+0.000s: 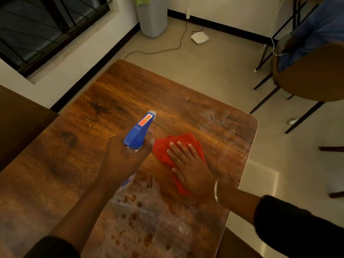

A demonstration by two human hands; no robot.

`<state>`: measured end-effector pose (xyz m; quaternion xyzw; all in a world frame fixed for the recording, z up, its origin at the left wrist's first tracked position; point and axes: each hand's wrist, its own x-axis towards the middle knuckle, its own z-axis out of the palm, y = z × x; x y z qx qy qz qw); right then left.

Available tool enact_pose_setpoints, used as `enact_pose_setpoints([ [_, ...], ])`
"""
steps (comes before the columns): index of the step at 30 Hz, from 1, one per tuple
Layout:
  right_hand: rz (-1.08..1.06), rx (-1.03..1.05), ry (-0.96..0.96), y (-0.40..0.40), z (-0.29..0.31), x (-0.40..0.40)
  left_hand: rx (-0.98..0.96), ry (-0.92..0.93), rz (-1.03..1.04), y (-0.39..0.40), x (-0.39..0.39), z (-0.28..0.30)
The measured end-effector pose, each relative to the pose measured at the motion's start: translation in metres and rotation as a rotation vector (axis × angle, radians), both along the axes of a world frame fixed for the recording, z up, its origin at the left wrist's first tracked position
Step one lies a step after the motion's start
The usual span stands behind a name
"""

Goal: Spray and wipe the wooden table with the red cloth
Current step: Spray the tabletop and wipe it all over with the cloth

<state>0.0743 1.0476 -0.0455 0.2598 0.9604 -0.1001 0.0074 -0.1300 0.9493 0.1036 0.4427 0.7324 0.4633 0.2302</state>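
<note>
Red cloth [176, 146] aside for a moment, the scene reads from the left: bare, dark-grained tabletop [115, 94] with no smears on that side, then the left hand [122, 159] clamped around the neck of the spray bottle [139, 133], whose blue head points up and away toward the far middle of the wood. Just beside it, the cloth lies folded flat on the wood, a little right of centre, and the right hand [189, 168] rests on it with fingers spread and palm down, pressing rather than gripping. Whitish streaks and beaded droplets show on the near and right parts of the surface, so those areas look already wetted. To do this step well, I would aim the nozzle at the dry left and far portions, mist lightly, and keep the cloth clear of the spray path. The wiping hand should keep even pressure through the whole palm, follow the grain in overlapping strokes, and finish at the rounded right edge.
</note>
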Motion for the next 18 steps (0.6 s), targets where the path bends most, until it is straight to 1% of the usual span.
enact_pose_setpoints([
  [2, -0.046, -0.027, -0.048, 0.014, 0.002, 0.034, -0.012, -0.047, 0.008, 0.005, -0.004, 0.002],
  [5, -0.289, -0.037, -0.098, 0.071, 0.006, 0.050, -0.053, -0.028, 0.038, 0.009, -0.007, 0.004],
  [7, -0.470, -0.051, -0.064, 0.115, 0.012, 0.028, -0.090, -0.072, 0.024, 0.012, -0.003, 0.006],
  [9, -0.584, -0.074, -0.061, 0.148, 0.017, -0.011, -0.055, -0.116, 0.020, 0.016, 0.005, 0.005],
  [11, -0.573, -0.075, -0.089, 0.156, 0.018, -0.045, -0.011, -0.118, -0.023, 0.023, 0.012, 0.002],
  [13, -0.452, -0.060, -0.085, 0.139, 0.014, -0.057, -0.043, -0.127, -0.045, 0.032, 0.019, -0.001],
  [16, -0.258, -0.049, -0.048, 0.093, 0.006, -0.019, -0.072, -0.108, -0.024, 0.048, 0.023, -0.003],
  [18, -0.245, -0.056, -0.046, 0.077, 0.002, 0.021, -0.057, -0.094, -0.010, 0.055, 0.021, -0.001],
])
